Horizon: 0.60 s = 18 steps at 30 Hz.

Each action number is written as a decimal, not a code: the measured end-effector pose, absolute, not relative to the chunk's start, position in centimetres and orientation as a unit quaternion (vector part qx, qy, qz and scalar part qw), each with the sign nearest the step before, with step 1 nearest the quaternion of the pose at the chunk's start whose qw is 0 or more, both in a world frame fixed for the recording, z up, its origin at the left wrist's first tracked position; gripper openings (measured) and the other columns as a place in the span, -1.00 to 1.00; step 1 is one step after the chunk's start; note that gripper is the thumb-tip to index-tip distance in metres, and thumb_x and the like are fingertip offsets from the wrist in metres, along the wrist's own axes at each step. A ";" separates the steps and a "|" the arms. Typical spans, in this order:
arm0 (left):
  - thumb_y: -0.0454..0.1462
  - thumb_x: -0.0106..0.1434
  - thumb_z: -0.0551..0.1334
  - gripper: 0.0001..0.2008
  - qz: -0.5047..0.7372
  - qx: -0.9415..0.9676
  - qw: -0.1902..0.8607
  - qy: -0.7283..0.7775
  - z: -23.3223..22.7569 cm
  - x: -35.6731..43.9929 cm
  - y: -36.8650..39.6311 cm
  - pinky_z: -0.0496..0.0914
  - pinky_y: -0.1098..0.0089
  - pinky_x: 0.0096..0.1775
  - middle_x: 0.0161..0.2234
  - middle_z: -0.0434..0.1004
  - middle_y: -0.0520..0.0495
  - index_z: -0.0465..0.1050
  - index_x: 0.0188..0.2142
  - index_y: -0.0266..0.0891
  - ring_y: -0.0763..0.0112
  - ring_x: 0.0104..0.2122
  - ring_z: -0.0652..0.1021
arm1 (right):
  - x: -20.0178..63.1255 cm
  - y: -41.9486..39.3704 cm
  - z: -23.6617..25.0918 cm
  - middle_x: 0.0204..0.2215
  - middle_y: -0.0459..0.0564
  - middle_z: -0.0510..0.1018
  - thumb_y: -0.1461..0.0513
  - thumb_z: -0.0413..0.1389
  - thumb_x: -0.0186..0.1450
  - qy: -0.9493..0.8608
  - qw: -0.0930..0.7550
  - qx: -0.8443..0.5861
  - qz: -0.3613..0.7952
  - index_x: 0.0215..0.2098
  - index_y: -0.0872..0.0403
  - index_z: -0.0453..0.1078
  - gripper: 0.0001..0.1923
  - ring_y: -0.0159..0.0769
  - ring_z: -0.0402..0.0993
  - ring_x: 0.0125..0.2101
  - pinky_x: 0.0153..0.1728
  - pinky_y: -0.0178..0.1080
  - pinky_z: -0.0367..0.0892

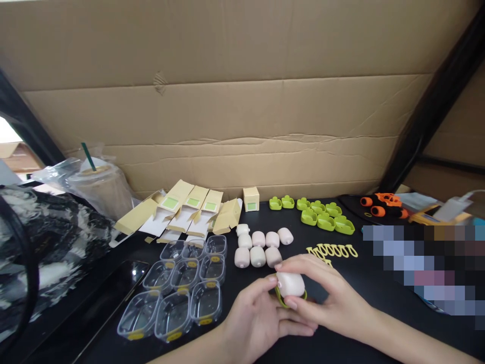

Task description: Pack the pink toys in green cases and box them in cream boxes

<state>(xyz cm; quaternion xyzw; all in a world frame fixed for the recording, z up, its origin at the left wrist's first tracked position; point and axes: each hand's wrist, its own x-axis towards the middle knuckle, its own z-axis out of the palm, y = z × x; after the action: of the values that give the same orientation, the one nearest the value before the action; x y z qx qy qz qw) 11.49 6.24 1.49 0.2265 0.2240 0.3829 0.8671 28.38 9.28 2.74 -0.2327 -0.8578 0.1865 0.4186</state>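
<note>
Between both hands is a pale pinkish-white rounded block (291, 284) with a small nub, sitting in a shallow lime-green tray (281, 299). My left hand (252, 314) supports the tray from below, its thumb at the block's nub end. From above, my right hand (333, 292) grips the block between thumb and fingers. Just beyond lie several similar white and pale pink blocks (258, 257) in rows. Several more green trays (326, 222) stand farther back, each with a tab. Thin yellow loops (333, 249) lie right of the blocks.
Clear plastic cups (172, 316) with yellow labels stand in rows at left. Behind them are opened cardboard boxes (178, 194) and one closed small box (250, 199). A phone (102, 298), a bagged drink cup (98, 184) and an orange-black toy car (384, 205) flank the black table.
</note>
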 end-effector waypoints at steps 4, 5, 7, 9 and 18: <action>-0.20 0.24 0.06 -0.64 0.384 0.221 0.863 0.240 1.4 11.7 6.0 0.38 0.20 -0.20 -0.44 0.53 -0.20 0.49 -0.29 -0.50 0.26 -0.42 0.57 | 28.1 9.1 2.5 -0.25 -0.02 0.51 0.39 0.13 0.14 -0.847 0.432 -0.220 0.219 -0.04 0.02 0.34 -0.58 -0.28 0.47 -0.27 -0.27 -0.29 0.41; -0.21 0.23 0.06 -0.65 0.387 0.223 0.861 0.243 1.4 11.7 6.0 0.38 0.22 -0.21 -0.42 0.53 -0.21 0.48 -0.28 -0.50 0.28 -0.42 0.56 | 28.0 9.0 2.5 -0.25 -0.01 0.49 0.41 0.12 0.12 -0.844 0.433 -0.223 0.223 -0.03 0.02 0.34 -0.56 -0.29 0.47 -0.27 -0.27 -0.29 0.41; -0.24 0.21 0.05 -0.66 0.389 0.232 0.857 0.246 1.5 11.7 5.9 0.38 0.25 -0.22 -0.40 0.54 -0.24 0.48 -0.28 -0.50 0.30 -0.41 0.55 | 27.9 8.9 2.4 -0.24 -0.01 0.48 0.42 0.12 0.11 -0.844 0.430 -0.229 0.224 -0.03 0.02 0.35 -0.55 -0.28 0.47 -0.27 -0.27 -0.28 0.41; -0.25 0.19 0.05 -0.69 0.394 0.245 0.851 0.247 1.6 11.8 5.9 0.38 0.25 -0.23 -0.41 0.54 -0.24 0.46 -0.29 -0.46 0.27 -0.39 0.54 | 27.8 8.7 2.4 -0.24 0.00 0.47 0.42 0.11 0.10 -0.846 0.427 -0.231 0.221 -0.04 0.02 0.36 -0.54 -0.28 0.47 -0.29 -0.28 -0.28 0.42; -0.21 0.08 0.15 -0.81 0.405 0.294 0.824 0.267 1.5 12.1 5.9 0.35 0.23 -0.21 -0.42 0.51 -0.07 0.34 -0.31 -0.25 0.18 -0.29 0.54 | 27.3 8.2 2.6 -0.36 -0.04 0.40 0.41 0.07 -0.02 -0.862 0.390 -0.271 0.180 -0.20 0.00 0.37 -0.59 -0.27 0.39 -0.38 -0.45 -0.28 0.33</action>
<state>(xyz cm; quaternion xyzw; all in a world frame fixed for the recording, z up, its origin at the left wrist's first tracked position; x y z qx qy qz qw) 12.13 5.85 1.52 0.2937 0.2666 0.4048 0.8239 27.34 8.22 2.65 -0.2706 -0.8618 0.1795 0.3897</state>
